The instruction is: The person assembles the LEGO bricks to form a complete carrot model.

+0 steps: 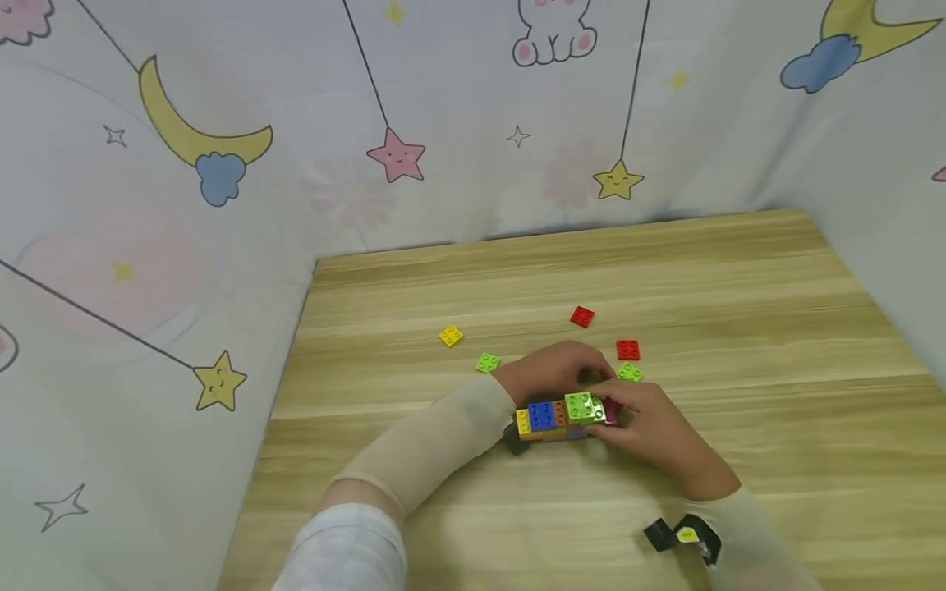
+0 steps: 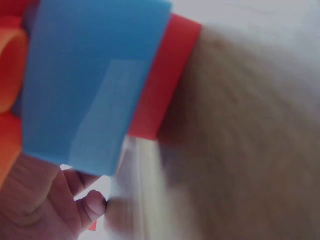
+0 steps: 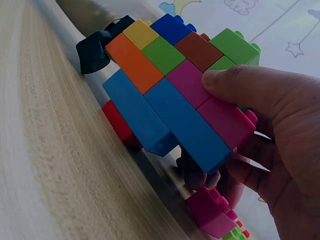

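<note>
My right hand pinches a build of joined toy building bricks at its magenta end, thumb across the side. Yellow, blue, brown and bright green bricks form its top row; orange, green and magenta ones lie below, over long blue bricks and a red one at the bottom. Behind the build, in the head view, is my left hand, its fingers bent. In the right wrist view its fingertips are right at a pink brick; I cannot tell whether they grip it. The build's blue brick fills much of the left wrist view.
On the wooden table lie a yellow brick, a green brick, two red bricks and another green brick. A printed curtain stands along the back and sides.
</note>
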`<state>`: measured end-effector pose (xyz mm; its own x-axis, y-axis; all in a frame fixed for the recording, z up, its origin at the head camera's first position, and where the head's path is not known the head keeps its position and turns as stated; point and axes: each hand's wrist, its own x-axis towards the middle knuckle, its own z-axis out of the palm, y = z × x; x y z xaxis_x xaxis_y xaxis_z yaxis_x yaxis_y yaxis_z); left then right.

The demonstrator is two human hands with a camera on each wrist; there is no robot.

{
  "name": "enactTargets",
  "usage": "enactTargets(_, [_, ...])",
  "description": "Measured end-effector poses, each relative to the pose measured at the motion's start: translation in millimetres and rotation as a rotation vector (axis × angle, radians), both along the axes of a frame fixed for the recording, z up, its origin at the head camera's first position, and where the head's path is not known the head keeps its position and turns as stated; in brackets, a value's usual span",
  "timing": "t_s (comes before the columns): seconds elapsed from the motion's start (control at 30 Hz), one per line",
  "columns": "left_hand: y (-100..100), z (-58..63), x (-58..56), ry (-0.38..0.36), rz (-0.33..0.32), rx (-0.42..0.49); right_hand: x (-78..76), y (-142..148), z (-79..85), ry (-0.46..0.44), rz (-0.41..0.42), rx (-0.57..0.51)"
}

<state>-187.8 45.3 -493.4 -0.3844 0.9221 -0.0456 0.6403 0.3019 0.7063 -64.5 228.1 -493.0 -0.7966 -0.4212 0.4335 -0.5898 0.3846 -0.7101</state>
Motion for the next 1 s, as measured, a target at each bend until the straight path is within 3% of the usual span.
enactTargets(0.2, [-3, -0.7, 0.5, -0.019, 0.011, 0.001, -1.3, -3, -0.4, -0.003, -0.014, 0.012])
enactTargets(0.37, [-9, -2.1, 0.1, -0.019, 0.062, -0.005, -2.3, -5, -0.8, 0.012, -0.025, 0.038])
enactTargets(0.53, [-30, 3.3, -4.5, -0.092, 0.206, 0.046, -2.8, -6, -0.1, 0.006, -0.049, 0.089])
enactTargets(0.67, [-63, 14.1, -5.4, -0.079, 0.361, 0.136, -1.3, -8, 2.5, -0.054, -0.087, 0.107])
enactTargets(0.77, [-90, 23.4, 3.1, -0.035, 0.452, 0.210, -0.5, -10, 3.9, -0.075, -0.107, 0.109])
enactTargets(0.83, [-105, 28.4, 13.4, -0.016, 0.473, 0.284, -0.9, -11, 3.5, -0.066, -0.117, 0.109])
enactTargets(0.9, [-116, 31.7, 25.6, 0.018, 0.468, 0.362, -2.1, -13, 2.6, -0.043, -0.126, 0.105])
enactTargets(1.0, [-123, 32.9, 42.8, 0.103, 0.408, 0.466, -4.5, -14, -0.1, 0.000, -0.148, 0.107])
